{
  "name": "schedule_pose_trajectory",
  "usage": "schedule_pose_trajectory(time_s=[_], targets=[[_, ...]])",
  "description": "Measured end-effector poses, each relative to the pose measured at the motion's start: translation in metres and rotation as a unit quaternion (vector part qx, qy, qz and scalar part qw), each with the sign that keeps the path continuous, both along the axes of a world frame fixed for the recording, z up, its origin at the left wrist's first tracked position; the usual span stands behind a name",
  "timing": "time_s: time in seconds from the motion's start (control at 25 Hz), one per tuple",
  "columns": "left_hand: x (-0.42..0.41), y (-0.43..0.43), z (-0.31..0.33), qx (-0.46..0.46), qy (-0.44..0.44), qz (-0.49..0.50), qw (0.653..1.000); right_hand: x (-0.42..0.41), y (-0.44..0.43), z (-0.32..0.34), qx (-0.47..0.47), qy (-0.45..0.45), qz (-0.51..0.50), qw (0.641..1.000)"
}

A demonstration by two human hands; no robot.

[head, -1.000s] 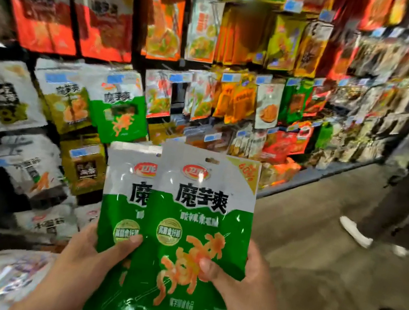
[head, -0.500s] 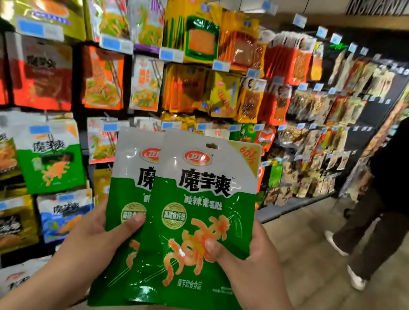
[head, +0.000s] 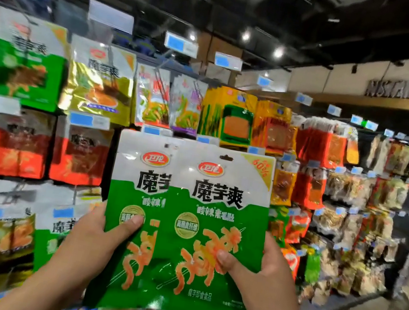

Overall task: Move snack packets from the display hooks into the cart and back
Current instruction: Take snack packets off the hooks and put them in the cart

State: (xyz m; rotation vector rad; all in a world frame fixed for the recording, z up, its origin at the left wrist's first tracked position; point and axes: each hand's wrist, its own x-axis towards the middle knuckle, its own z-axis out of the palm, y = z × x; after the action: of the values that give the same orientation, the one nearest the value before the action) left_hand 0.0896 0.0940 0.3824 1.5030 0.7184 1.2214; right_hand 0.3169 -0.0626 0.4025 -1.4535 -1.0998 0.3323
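Two green snack packets are in my hands, side by side and a little overlapped: the front packet (head: 215,211) covers the right edge of the rear packet (head: 135,197). My left hand (head: 88,246) pinches the rear packet at its lower left, with the thumb (head: 135,220) flat on the face. My right hand (head: 265,283) pinches the front packet at its lower right in the same way. The fingers behind I cannot see. Both packets stand upright with the long axis vertical, so most of each bag is above the hand that holds it, and the hang holes (head: 227,157) are at the top edge, far from my thumbs. The matching hanging green packet (head: 26,68) is up and to the left of my left hand, well apart, so I judge the left hand is the nearer one for putting back on a hook. The holes must then go first, towards the display. The cart is not in view, so I cannot tell on which side of my hands it stands
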Motion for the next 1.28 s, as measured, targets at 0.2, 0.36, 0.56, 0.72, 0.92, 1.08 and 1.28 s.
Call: schedule_pose_trajectory(time_s=[0.2, 0.36, 0.56, 0.72, 0.92, 1.08, 1.28], targets=[[-0.042, 0.082, 0.028, 0.051, -0.004, 0.09, 0.995, -0.007, 0.096, 0.017, 0.04, -0.002, 0.066, 0.997], [-0.084, 0.136, 0.037, 0.064, -0.018, 0.165, 0.984, -0.016, 0.177, 0.03, 0.054, -0.008, 0.122, 0.991], [-0.13, 0.185, 0.035, 0.071, -0.046, 0.265, 0.961, -0.03, 0.276, 0.05, 0.077, -0.024, 0.213, 0.974], [-0.155, 0.207, 0.047, 0.084, -0.057, 0.332, 0.938, -0.046, 0.346, 0.068, 0.098, -0.015, 0.295, 0.95], [-0.196, 0.214, 0.051, 0.104, -0.077, 0.397, 0.909, -0.076, 0.4, 0.09, 0.125, -0.025, 0.371, 0.92], [-0.227, 0.215, 0.066, 0.114, -0.09, 0.435, 0.889, -0.114, 0.43, 0.116, 0.124, -0.024, 0.426, 0.896], [-0.269, 0.223, 0.091, 0.14, -0.098, 0.445, 0.879, -0.174, 0.47, 0.146, 0.128, -0.039, 0.454, 0.881]])
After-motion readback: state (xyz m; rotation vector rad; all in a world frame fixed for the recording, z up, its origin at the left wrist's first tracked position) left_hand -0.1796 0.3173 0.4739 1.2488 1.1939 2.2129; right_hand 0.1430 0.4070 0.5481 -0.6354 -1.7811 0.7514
